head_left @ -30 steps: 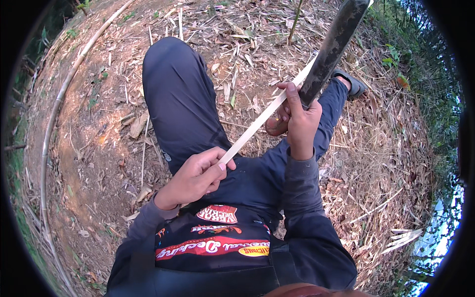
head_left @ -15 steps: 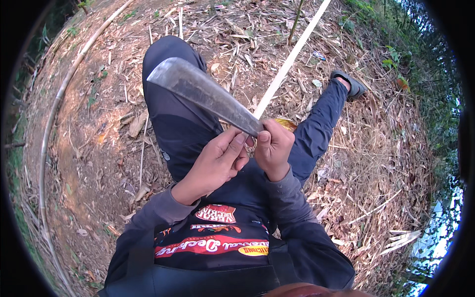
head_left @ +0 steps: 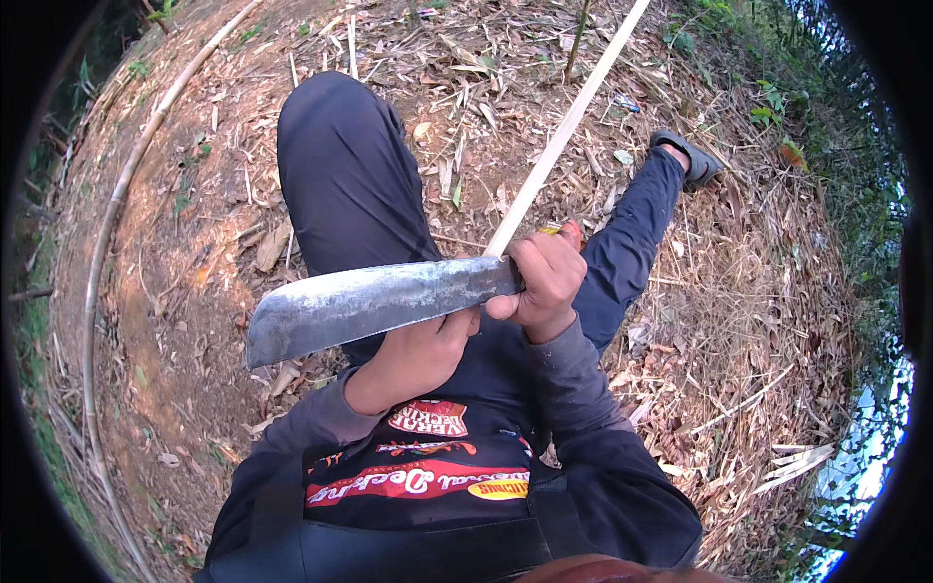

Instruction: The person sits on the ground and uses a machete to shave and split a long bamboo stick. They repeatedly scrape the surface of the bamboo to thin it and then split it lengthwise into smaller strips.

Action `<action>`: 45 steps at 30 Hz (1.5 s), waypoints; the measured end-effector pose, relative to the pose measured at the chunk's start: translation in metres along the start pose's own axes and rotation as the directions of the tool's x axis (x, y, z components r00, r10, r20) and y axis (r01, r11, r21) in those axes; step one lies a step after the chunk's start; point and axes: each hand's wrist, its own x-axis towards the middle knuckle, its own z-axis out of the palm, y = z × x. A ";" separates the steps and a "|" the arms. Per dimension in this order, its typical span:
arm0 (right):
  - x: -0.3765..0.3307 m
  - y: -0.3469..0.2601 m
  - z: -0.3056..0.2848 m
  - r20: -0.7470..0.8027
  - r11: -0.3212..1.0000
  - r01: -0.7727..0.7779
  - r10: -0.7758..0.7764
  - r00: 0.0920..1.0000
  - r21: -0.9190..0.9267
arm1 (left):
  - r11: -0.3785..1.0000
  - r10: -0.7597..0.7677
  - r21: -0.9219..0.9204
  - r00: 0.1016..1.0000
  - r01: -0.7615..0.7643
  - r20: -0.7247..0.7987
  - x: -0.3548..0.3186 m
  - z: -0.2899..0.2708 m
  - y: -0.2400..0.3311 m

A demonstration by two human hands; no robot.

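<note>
My right hand is closed round the handle end of a machete. Its broad grey blade lies nearly level across my lap, tip to the left. A long pale bamboo strip runs from the far right down to the blade beside my right hand, where its near end passes out of sight. Under the blade, my left hand is closed at the strip's near end; the blade hides its fingertips. A bit of orange-red shows just beyond my right knuckles.
My left knee is bent up, and my right leg stretches out to the right. Dry leaves and shavings cover the ground. A long curved pole lies at the left; split pale pieces lie at the right.
The machete's tip has swung down and toward me, so the blade is now nearly level and covers my left fingers. My right hand has turned with it.
</note>
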 end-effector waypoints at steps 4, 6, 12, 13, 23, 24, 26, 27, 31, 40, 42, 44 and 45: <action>0.006 0.030 -0.002 -0.037 0.996 -0.077 0.075 0.996 -0.047 | 0.556 -0.503 -0.486 0.738 0.675 0.450 0.015 -0.031 0.039; 0.010 0.043 -0.008 -0.075 0.994 0.040 -0.047 0.996 -0.101 | 0.569 -0.489 -0.459 0.730 0.682 0.477 0.010 -0.038 0.037; 0.003 0.131 -0.028 -0.198 0.729 -0.684 0.676 0.710 0.033 | 0.497 -0.544 -0.334 0.588 0.801 0.599 -0.023 -0.075 0.036; -0.003 0.135 -0.029 -0.198 0.729 -0.682 0.678 0.708 0.057 | 0.500 -0.520 -0.357 0.603 0.789 0.605 -0.022 -0.071 0.034; -0.003 -0.015 -0.004 0.089 0.988 -0.143 0.137 0.987 0.065 | 0.327 -0.628 -0.396 0.510 0.858 0.588 0.015 -0.019 0.021; -0.009 -0.004 0.002 0.056 0.978 -0.185 0.180 0.982 0.093 | 0.339 -0.600 -0.425 0.541 0.839 0.590 0.019 -0.022 0.026; -0.010 0.008 0.002 0.041 0.971 -0.184 0.180 0.983 0.150 | 0.350 -0.543 -0.490 0.599 0.798 0.588 0.021 -0.025 0.032; -0.005 0.011 -0.001 -0.002 0.991 -0.113 0.114 0.994 0.076 | 0.331 -0.523 -0.489 0.588 0.807 0.617 0.020 -0.028 0.033; -0.010 0.071 -0.009 -0.177 0.923 -0.374 0.353 0.918 -0.096 | 0.241 -0.480 -0.445 0.504 0.863 0.718 0.009 -0.050 0.042; -0.017 -0.001 -0.008 0.081 0.971 -0.211 0.203 0.976 0.116 | 0.164 -0.520 -0.524 0.525 0.836 0.674 0.011 -0.026 0.029; -0.012 -0.016 -0.004 0.099 0.989 -0.103 0.093 0.991 0.107 | 0.175 -0.564 -0.445 0.460 0.878 0.686 -0.001 -0.025 0.016; -0.011 -0.009 -0.002 0.066 0.985 -0.145 0.139 0.988 0.092 | 0.175 -0.534 -0.443 0.463 0.879 0.707 0.003 -0.033 0.025; -0.023 0.010 0.005 0.044 0.977 -0.206 0.204 0.978 0.054 | 0.164 -0.501 -0.455 0.471 0.875 0.726 0.007 -0.040 0.035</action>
